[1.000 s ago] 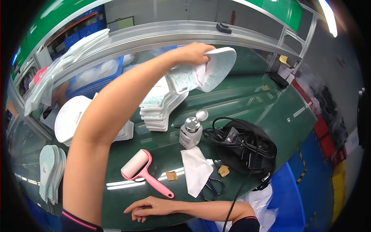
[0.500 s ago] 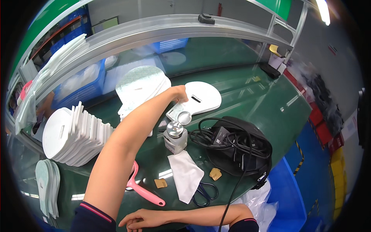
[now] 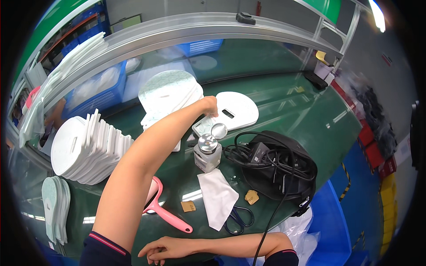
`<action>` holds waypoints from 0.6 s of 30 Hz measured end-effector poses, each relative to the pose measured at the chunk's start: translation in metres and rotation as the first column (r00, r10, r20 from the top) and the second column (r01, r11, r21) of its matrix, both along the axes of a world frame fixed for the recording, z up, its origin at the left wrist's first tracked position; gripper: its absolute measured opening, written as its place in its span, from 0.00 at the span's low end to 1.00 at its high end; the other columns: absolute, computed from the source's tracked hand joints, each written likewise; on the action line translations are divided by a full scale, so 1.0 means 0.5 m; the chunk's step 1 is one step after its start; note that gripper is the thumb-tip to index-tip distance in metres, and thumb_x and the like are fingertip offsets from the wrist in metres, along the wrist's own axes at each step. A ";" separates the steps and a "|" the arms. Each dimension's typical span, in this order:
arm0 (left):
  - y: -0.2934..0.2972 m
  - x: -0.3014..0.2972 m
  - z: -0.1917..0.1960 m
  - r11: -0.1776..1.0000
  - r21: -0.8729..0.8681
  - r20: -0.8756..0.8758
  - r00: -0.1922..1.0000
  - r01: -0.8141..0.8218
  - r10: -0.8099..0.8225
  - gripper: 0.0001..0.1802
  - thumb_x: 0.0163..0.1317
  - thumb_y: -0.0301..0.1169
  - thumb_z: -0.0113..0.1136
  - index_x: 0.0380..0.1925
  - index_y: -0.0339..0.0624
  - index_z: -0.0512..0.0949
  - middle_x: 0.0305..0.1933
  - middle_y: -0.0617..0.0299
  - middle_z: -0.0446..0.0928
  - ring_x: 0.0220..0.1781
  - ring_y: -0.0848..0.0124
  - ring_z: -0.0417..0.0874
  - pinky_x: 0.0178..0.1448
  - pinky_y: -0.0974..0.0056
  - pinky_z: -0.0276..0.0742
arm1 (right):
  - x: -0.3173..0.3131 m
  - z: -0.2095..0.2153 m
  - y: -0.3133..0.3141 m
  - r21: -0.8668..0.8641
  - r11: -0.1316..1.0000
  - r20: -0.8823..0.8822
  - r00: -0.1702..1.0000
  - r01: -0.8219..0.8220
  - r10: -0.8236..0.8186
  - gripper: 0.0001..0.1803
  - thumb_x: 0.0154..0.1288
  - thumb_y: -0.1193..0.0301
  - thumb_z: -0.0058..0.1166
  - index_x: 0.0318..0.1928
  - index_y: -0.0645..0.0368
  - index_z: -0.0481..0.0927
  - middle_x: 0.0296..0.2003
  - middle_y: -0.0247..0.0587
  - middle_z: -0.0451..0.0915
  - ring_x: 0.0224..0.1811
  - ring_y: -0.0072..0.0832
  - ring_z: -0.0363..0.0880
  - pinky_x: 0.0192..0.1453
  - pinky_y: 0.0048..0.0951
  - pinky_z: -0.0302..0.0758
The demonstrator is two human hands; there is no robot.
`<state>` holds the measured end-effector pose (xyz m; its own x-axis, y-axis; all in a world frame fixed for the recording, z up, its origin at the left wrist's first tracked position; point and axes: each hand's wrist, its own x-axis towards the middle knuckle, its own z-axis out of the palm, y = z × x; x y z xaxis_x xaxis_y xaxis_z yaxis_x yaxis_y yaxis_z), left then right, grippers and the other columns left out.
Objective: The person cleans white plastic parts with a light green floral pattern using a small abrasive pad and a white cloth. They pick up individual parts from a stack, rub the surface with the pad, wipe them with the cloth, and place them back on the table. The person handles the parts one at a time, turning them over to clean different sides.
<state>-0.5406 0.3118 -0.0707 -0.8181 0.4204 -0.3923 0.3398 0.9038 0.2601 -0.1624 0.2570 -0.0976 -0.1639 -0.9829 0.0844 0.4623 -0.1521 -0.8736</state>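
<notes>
- Your left hand [image 3: 208, 105] reaches across the green table [image 3: 284, 99], fingers grasping a white flat pad [image 3: 237, 111] just behind the pump bottle [image 3: 207, 153].
- Your right hand [image 3: 162, 248] rests loosely curled (empty) at the table's near edge.
- A grey rail [image 3: 186, 29] arches behind the bottle.

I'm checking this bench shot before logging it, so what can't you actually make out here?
- Head view: the left hand at the white flat piece; fingers face away, grip unclear.
- Pink lint roller: its head is behind the left forearm.
- Scissors: blades under the white cloth.
- Right hand: rests near the lower edge, curled fingers hide the palm.
</notes>
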 end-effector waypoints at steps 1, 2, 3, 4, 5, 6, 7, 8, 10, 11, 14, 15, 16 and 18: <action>-0.002 0.001 0.001 1.000 -0.014 -0.008 1.000 0.010 -0.010 0.24 0.34 0.32 0.66 0.32 0.26 0.74 0.30 0.48 0.76 0.27 0.63 0.79 0.30 0.64 0.75 | 0.000 0.001 0.000 -0.001 1.000 0.001 1.000 -0.006 0.006 0.18 0.60 0.69 0.40 0.49 0.63 0.67 0.32 0.40 0.74 0.30 0.22 0.72 0.34 0.21 0.73; -0.005 0.002 0.003 0.999 -0.027 -0.016 1.000 0.020 -0.021 0.23 0.34 0.33 0.67 0.30 0.27 0.75 0.31 0.47 0.76 0.27 0.63 0.80 0.30 0.64 0.75 | 0.000 0.001 0.000 -0.002 1.000 0.002 1.000 -0.012 0.012 0.18 0.60 0.69 0.40 0.49 0.63 0.67 0.32 0.40 0.74 0.30 0.22 0.72 0.34 0.21 0.73; -0.007 0.003 0.004 0.999 -0.022 -0.009 0.999 0.044 -0.045 0.23 0.34 0.33 0.67 0.30 0.27 0.75 0.31 0.47 0.76 0.29 0.62 0.80 0.32 0.64 0.75 | 0.000 0.002 0.001 -0.003 1.000 0.003 1.000 -0.017 0.017 0.18 0.60 0.69 0.40 0.49 0.63 0.67 0.32 0.40 0.74 0.30 0.22 0.72 0.34 0.21 0.73; -0.010 0.004 0.003 0.998 -0.017 0.000 0.998 0.068 -0.068 0.24 0.33 0.34 0.67 0.30 0.27 0.75 0.32 0.46 0.76 0.31 0.61 0.80 0.34 0.63 0.75 | 0.000 0.003 0.000 -0.001 1.000 0.008 1.000 -0.023 0.023 0.18 0.60 0.69 0.40 0.50 0.63 0.67 0.32 0.40 0.74 0.30 0.22 0.72 0.34 0.21 0.73; -0.015 0.004 0.002 0.996 -0.012 0.009 0.996 0.091 -0.091 0.24 0.33 0.35 0.66 0.31 0.27 0.75 0.33 0.46 0.76 0.33 0.60 0.79 0.37 0.63 0.75 | 0.000 0.005 0.000 0.000 1.000 0.012 0.999 -0.030 0.030 0.18 0.60 0.69 0.40 0.50 0.63 0.67 0.33 0.40 0.74 0.31 0.22 0.72 0.34 0.21 0.73; -0.017 0.005 0.001 0.990 -0.045 -0.091 0.986 0.137 -0.140 0.25 0.33 0.36 0.67 0.31 0.28 0.75 0.33 0.45 0.75 0.35 0.59 0.79 0.39 0.62 0.74 | 0.000 0.006 -0.002 0.002 0.999 0.017 0.999 -0.039 0.039 0.18 0.60 0.69 0.40 0.50 0.63 0.67 0.33 0.40 0.74 0.31 0.22 0.72 0.34 0.21 0.73; -0.015 0.018 0.013 0.981 -0.080 -0.190 0.964 0.176 -0.188 0.26 0.33 0.37 0.67 0.31 0.28 0.75 0.34 0.45 0.75 0.37 0.57 0.78 0.41 0.62 0.74 | 0.000 0.006 -0.002 0.018 0.999 0.008 0.999 -0.051 0.051 0.18 0.61 0.68 0.40 0.51 0.62 0.66 0.34 0.39 0.73 0.32 0.21 0.72 0.36 0.21 0.73; -0.013 0.027 0.023 0.971 -0.120 -0.285 0.929 0.208 -0.234 0.27 0.32 0.38 0.67 0.31 0.29 0.75 0.35 0.44 0.75 0.40 0.56 0.77 0.43 0.62 0.73 | -0.001 0.004 -0.003 0.033 0.997 -0.001 0.998 -0.066 0.066 0.18 0.62 0.67 0.40 0.51 0.60 0.66 0.35 0.39 0.73 0.33 0.21 0.72 0.38 0.20 0.72; -0.035 0.003 0.037 0.983 0.011 -0.449 0.879 0.184 -0.160 0.22 0.31 0.38 0.68 0.28 0.35 0.78 0.35 0.49 0.76 0.39 0.58 0.78 0.43 0.62 0.74 | 0.004 0.005 -0.012 0.043 0.994 -0.015 0.994 -0.103 0.104 0.18 0.63 0.66 0.40 0.52 0.58 0.66 0.36 0.38 0.73 0.35 0.20 0.71 0.39 0.20 0.71; -0.026 0.019 0.085 0.982 0.077 -0.387 0.913 0.173 -0.131 0.32 0.34 0.40 0.66 0.41 0.32 0.72 0.44 0.46 0.72 0.48 0.55 0.72 0.51 0.61 0.68 | -0.001 0.002 -0.006 0.048 0.995 -0.013 0.996 -0.088 0.088 0.18 0.63 0.66 0.40 0.53 0.58 0.66 0.36 0.38 0.73 0.35 0.21 0.71 0.39 0.20 0.72; -0.061 0.056 0.209 0.969 0.229 -0.379 0.926 0.091 0.002 0.31 0.33 0.34 0.66 0.43 0.38 0.73 0.41 0.48 0.74 0.45 0.58 0.75 0.50 0.63 0.69 | 0.002 0.003 -0.002 0.044 0.998 -0.004 0.999 -0.043 0.043 0.18 0.62 0.69 0.40 0.51 0.61 0.66 0.35 0.40 0.73 0.34 0.22 0.72 0.37 0.21 0.73; -0.085 0.064 0.228 0.969 0.231 -0.456 0.890 0.093 0.023 0.26 0.33 0.34 0.65 0.38 0.40 0.75 0.37 0.52 0.76 0.42 0.60 0.76 0.46 0.63 0.71 | 0.004 0.005 -0.003 0.042 0.999 -0.003 1.000 -0.025 0.025 0.17 0.61 0.70 0.40 0.50 0.62 0.66 0.34 0.41 0.74 0.33 0.22 0.72 0.36 0.22 0.74; -0.112 0.070 0.242 0.968 0.231 -0.527 0.849 0.094 0.043 0.21 0.33 0.33 0.65 0.33 0.43 0.78 0.34 0.55 0.77 0.40 0.62 0.78 0.43 0.63 0.73 | 0.005 0.007 -0.004 0.047 0.998 -0.008 0.999 -0.032 0.032 0.18 0.61 0.70 0.40 0.51 0.62 0.66 0.34 0.41 0.74 0.34 0.22 0.72 0.36 0.22 0.74; -0.154 0.076 0.280 0.987 0.152 -0.392 0.920 0.053 0.011 0.27 0.30 0.30 0.66 0.39 0.41 0.76 0.42 0.50 0.74 0.45 0.59 0.75 0.48 0.64 0.70 | 0.007 0.007 -0.005 0.053 0.998 -0.012 0.999 -0.044 0.044 0.18 0.61 0.69 0.40 0.51 0.62 0.66 0.34 0.41 0.74 0.34 0.22 0.72 0.37 0.22 0.74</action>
<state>-0.5026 0.2348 0.0693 -0.8826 0.4692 0.0284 0.4617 0.8538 0.2406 -0.1591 0.2544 -0.0941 -0.1198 -0.9922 0.0340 0.4561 -0.0854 -0.8858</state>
